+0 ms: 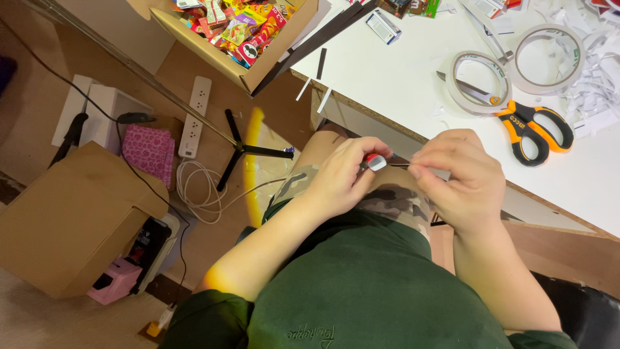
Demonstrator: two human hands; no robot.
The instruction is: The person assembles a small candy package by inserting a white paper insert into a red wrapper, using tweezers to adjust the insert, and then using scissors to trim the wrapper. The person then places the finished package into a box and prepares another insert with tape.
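L hand (339, 178) pinching small red-white item (374, 161), R hand (460, 181) alongside, orange scissors (533, 129) nr table edge (387, 126)

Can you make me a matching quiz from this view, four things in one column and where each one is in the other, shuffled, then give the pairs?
Things
1. scissors
2. power strip
3. small red and white item
4. box of packets

Places
A. on the floor, beside a pink cloth
B. pinched in the left hand, close to the right hand
C. hanging over the table's far corner
D. on the white table, next to the tape rolls

Pairs: 1-D, 2-A, 3-B, 4-C
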